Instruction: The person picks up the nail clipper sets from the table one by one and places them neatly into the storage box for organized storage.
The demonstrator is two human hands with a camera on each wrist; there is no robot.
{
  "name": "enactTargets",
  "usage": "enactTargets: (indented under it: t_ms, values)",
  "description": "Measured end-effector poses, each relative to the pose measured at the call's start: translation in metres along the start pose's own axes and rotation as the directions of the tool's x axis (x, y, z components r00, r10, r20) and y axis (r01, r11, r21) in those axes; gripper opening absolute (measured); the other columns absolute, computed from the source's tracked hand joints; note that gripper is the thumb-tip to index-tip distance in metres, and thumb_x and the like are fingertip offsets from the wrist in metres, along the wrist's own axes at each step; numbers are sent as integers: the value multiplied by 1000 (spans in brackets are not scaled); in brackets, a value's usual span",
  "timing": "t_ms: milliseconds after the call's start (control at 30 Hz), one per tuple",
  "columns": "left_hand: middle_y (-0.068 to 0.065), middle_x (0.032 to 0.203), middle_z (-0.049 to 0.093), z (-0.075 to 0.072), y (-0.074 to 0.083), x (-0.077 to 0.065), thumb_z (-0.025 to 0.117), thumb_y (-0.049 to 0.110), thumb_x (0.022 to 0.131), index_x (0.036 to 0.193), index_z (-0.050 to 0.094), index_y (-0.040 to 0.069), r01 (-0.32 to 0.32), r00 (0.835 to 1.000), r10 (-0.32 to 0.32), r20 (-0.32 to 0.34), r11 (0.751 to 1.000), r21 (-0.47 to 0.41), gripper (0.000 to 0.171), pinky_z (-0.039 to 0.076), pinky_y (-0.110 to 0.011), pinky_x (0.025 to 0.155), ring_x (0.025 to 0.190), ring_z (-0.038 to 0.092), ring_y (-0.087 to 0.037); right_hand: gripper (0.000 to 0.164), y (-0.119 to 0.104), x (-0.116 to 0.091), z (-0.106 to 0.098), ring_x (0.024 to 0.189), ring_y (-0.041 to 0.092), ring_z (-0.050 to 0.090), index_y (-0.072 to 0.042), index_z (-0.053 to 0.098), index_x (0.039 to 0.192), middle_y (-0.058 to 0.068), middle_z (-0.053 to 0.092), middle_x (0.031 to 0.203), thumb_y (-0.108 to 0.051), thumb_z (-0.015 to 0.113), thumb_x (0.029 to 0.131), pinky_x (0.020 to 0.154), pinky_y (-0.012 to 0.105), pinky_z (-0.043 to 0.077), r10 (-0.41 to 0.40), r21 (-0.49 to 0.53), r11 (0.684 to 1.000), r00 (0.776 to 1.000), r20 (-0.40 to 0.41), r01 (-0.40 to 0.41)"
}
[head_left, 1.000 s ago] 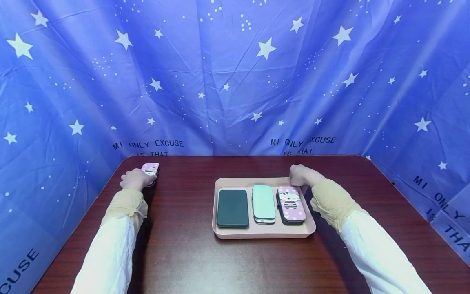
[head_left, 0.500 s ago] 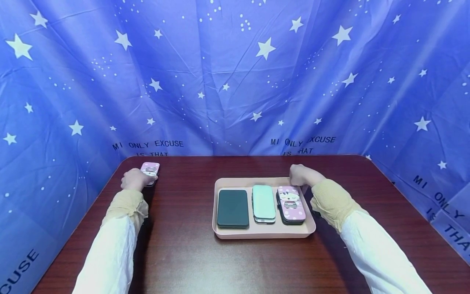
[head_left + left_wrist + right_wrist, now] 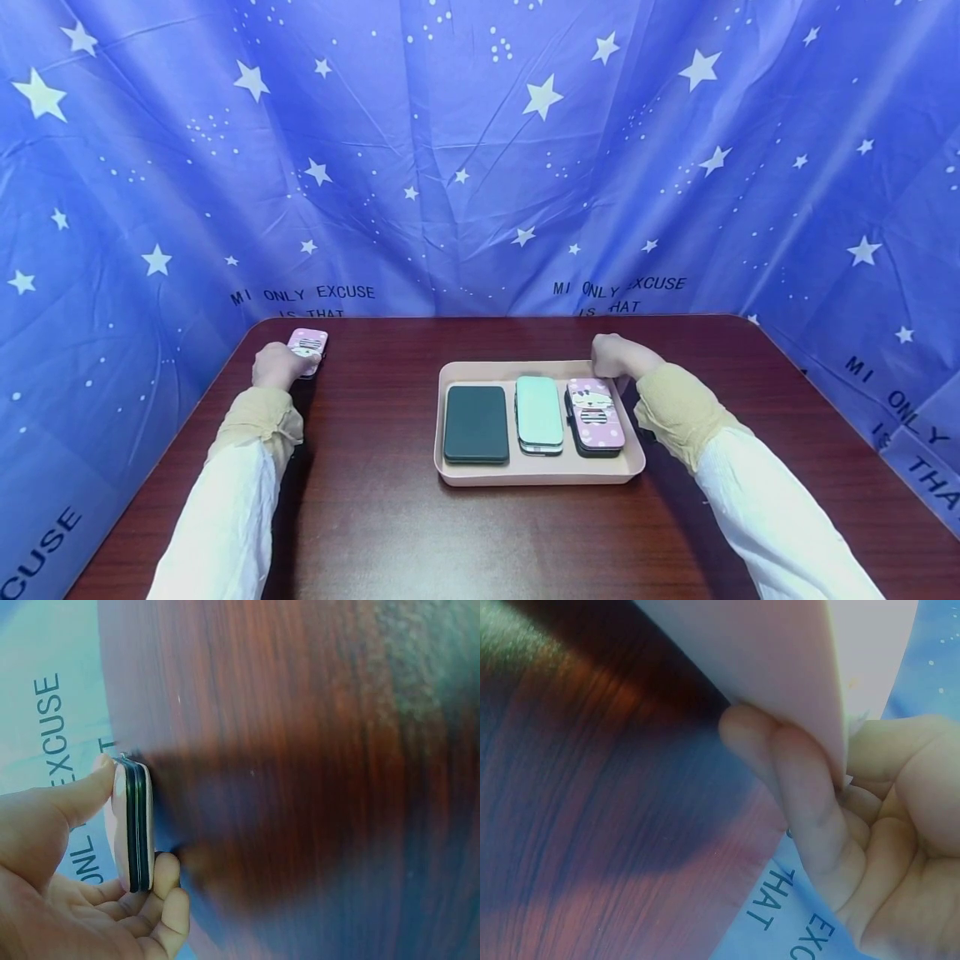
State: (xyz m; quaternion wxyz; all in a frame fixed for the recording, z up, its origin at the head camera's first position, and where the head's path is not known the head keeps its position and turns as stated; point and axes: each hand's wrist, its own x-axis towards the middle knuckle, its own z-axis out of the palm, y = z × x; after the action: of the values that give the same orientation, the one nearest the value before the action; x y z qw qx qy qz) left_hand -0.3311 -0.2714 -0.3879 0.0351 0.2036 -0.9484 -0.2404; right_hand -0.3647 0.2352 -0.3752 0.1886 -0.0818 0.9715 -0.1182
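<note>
At the far left of the table, my left hand [image 3: 282, 365] grips a small pink polka-dot case [image 3: 309, 343] with a cat print. The left wrist view shows the thumb on one face of the case [image 3: 139, 825] and fingers around its other side, its dark edge turned to the camera. My right hand [image 3: 617, 357] holds the back right corner of a beige tray [image 3: 540, 480]; in the right wrist view fingers curl under the tray wall [image 3: 765, 660]. Lying in the tray are a dark green case [image 3: 476, 423], a mint case [image 3: 538, 410] and another pink cat-print case [image 3: 597, 421].
The dark red wooden table [image 3: 375, 517] has rounded far corners. Right behind its back edge hangs a blue curtain [image 3: 435, 167] with white stars and printed words. A stretch of bare tabletop lies between the left hand and the tray.
My left hand and the pink case have shifted very slightly away and to the right. The right hand, the tray and the cases in it stay in place.
</note>
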Motion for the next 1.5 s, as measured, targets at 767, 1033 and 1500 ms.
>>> enactTargets:
  t_ms: [767, 1033, 1500]
  values:
    - [-11, 52, 56, -1, -6, 5, 50, 15, 87, 100, 57, -19, 74, 996, -78, -31, 990, -123, 37, 51, -47, 81, 79, 63, -42, 15, 0, 1, 1, 44, 23, 64, 0, 58, 70, 20, 66, 82, 4, 46, 78, 43, 30, 53, 16, 22, 1000, 1000, 1, -16]
    - [-38, 100, 61, -3, -10, 6, 40, 6, 80, 108, 51, -19, 100, 995, -101, 5, 964, -246, 38, 43, -44, 98, 41, 61, -15, 17, -1, -1, -1, 43, 23, 63, -1, 57, 66, 20, 66, 80, 4, 45, 77, 42, 30, 53, 11, 3, 1000, 1000, -8, -11]
    - [-31, 115, 38, 10, -24, 29, 47, -3, 81, 122, 34, -20, 239, 970, -199, 140, 676, -697, 46, 54, -21, 50, 47, 52, -6, 18, 0, -1, 1, 43, 23, 63, -2, 56, 67, 16, 65, 76, 6, 43, 76, 42, 31, 53, 10, 32, 999, 1000, -2, -10]
